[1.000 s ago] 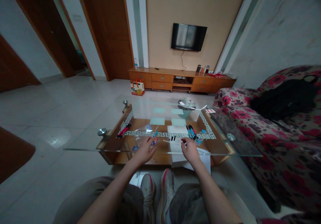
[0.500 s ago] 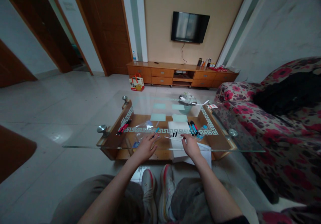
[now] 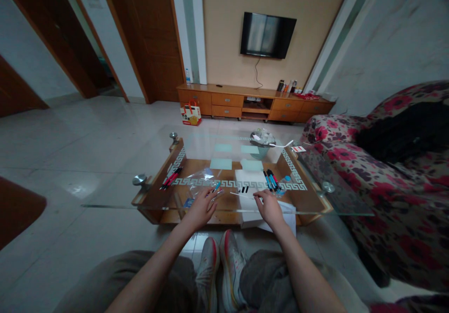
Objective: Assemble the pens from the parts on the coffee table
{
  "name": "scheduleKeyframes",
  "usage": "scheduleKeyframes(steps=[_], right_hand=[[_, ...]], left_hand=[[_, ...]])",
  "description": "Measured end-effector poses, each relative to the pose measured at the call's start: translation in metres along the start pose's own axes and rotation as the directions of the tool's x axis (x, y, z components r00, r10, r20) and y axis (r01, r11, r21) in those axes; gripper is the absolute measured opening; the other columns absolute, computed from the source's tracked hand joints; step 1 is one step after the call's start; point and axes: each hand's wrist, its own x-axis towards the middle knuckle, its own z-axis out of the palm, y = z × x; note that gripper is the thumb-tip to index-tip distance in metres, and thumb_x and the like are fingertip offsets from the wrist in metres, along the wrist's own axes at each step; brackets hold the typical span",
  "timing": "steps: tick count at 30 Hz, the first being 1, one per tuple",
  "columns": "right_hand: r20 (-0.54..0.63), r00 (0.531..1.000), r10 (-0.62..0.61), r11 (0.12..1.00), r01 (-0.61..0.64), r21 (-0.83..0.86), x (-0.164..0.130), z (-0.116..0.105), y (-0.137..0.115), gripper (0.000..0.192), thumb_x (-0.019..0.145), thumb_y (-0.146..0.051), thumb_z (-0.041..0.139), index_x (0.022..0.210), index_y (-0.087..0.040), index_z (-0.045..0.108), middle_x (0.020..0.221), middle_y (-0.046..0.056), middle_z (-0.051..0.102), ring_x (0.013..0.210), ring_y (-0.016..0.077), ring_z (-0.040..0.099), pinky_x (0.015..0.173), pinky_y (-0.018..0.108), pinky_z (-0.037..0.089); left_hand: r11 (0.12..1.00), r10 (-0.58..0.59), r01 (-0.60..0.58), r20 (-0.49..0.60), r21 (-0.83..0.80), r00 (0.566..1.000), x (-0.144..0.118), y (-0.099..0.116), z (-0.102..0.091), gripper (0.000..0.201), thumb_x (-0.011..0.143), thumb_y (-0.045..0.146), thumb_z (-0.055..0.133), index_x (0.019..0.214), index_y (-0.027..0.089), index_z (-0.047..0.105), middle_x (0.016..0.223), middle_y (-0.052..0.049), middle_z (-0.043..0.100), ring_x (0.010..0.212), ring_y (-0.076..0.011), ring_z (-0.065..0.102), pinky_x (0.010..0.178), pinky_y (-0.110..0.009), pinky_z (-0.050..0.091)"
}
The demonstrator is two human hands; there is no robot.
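My left hand (image 3: 201, 206) is over the near part of the glass table, fingers closed around a light blue pen piece (image 3: 217, 186) that pokes out past the fingertips. Beneath it lies a clear plastic bag (image 3: 200, 178). My right hand (image 3: 268, 207) has its thumb and fingertips together at the right end of a thin white stick (image 3: 242, 194), perhaps a pen refill. Several short black pieces (image 3: 244, 189) lie between my hands. Blue, black and red pens (image 3: 271, 180) are beside the right hand; red and black pens (image 3: 171, 178) lie at the left.
The glass tabletop (image 3: 115, 206) has see-through overhanging edges and metal knobs (image 3: 139, 179). Below the glass are a white box (image 3: 249, 215) and paper sheets (image 3: 288, 217). A filled wastebasket (image 3: 261, 150) stands behind the table. A floral sofa (image 3: 396, 200) is on the right.
My right fingertips have come down and together at the white stick's end. The left hand has shifted slightly left and its fingers have drawn in around the blue piece. The view has tilted slightly.
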Motion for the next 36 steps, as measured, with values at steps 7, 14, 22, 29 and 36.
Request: scheduleKeyframes(steps=[7,14,22,29,36], right_hand=[[-0.015,1.0,-0.008,1.0,0.008,-0.003,-0.002,-0.004,0.0,0.014,0.089,-0.021,0.057,0.089,-0.019,0.07,0.096,0.008,0.066,0.086,0.021,0.062,0.081,0.03,0.046],[-0.146,0.983,0.114,0.992,-0.105,0.063,0.004,-0.004,0.009,0.016,0.087,-0.027,0.052,0.086,-0.017,0.066,0.08,0.008,0.069,0.071,0.021,0.063,0.069,0.031,0.046],[-0.385,0.862,0.329,0.91,-0.181,0.373,0.007,-0.014,-0.001,0.038,0.088,-0.041,0.053,0.109,-0.012,0.067,0.093,0.014,0.072,0.08,0.0242,0.067,0.074,0.035,0.052],[-0.255,0.913,0.317,0.713,-0.052,0.699,0.001,-0.009,-0.043,0.038,0.086,-0.049,0.065,0.101,-0.015,0.071,0.082,0.008,0.072,0.072,0.0198,0.064,0.067,0.031,0.052],[-0.091,0.984,0.156,0.617,-0.025,0.787,-0.013,0.009,-0.083,0.028,0.085,-0.044,0.07,0.095,-0.019,0.071,0.08,0.005,0.072,0.074,0.0186,0.067,0.07,0.031,0.054]], left_hand=[[0.999,-0.005,0.002,-0.081,-0.038,0.997,-0.002,-0.013,0.005,0.026,0.091,0.016,0.054,0.113,0.02,0.066,0.116,-0.011,0.063,0.111,-0.024,0.058,0.1,-0.043,0.049],[0.993,-0.106,0.101,-0.078,-0.068,0.991,-0.007,-0.012,-0.004,0.034,0.088,0.009,0.052,0.115,0.023,0.067,0.111,-0.008,0.067,0.106,-0.024,0.061,0.096,-0.041,0.05],[0.974,-0.181,0.162,-0.114,-0.16,0.977,-0.009,-0.007,-0.007,0.04,0.091,0.014,0.052,0.129,0.024,0.061,0.12,-0.008,0.068,0.11,-0.0243,0.062,0.101,-0.045,0.049],[0.649,-0.406,0.347,0.077,-0.677,0.911,-0.004,0.024,0.006,0.038,0.087,0.031,0.065,0.122,0.017,0.063,0.107,-0.01,0.071,0.097,-0.0208,0.067,0.08,-0.033,0.056],[0.573,-0.277,0.372,0.254,-0.731,0.927,-0.002,0.051,0.011,0.031,0.082,0.026,0.068,0.112,0.016,0.07,0.1,-0.009,0.071,0.089,-0.0177,0.065,0.077,-0.028,0.053]])
